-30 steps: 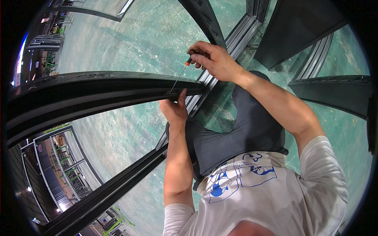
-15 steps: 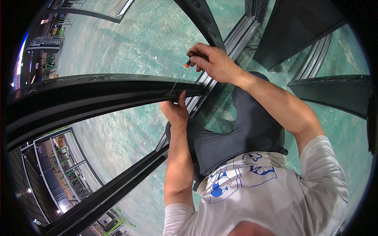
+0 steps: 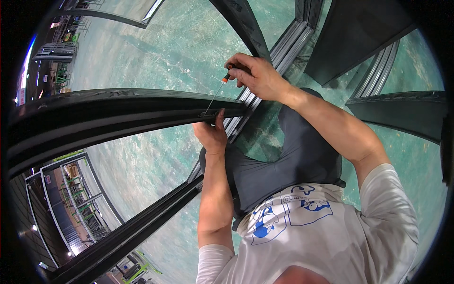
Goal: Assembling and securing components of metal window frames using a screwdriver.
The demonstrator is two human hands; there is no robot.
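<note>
My right hand (image 3: 251, 75) is closed round the black and orange handle of a screwdriver (image 3: 224, 80). The thin shaft slants down to the left, and its tip meets a small dark fitting (image 3: 204, 114) on the dark metal frame profile (image 3: 142, 105). Just below that spot, my left hand (image 3: 211, 134) is at the lower edge of the profile, thumb up beside the fitting. Its other fingers go behind the profile, so whether they grip the fitting or the profile is hidden.
A grooved metal track (image 3: 239, 122) runs diagonally under the profile across the green floor (image 3: 142, 57). Large dark panels (image 3: 352, 38) stand upright at the right. Another dark rail (image 3: 127, 232) slants across the lower left. Frames and racks (image 3: 80, 203) stand at the far left.
Hardly anything differs. My right hand and the screwdriver handle have shifted very slightly; the tip stays at the fitting and my left hand keeps its place.
</note>
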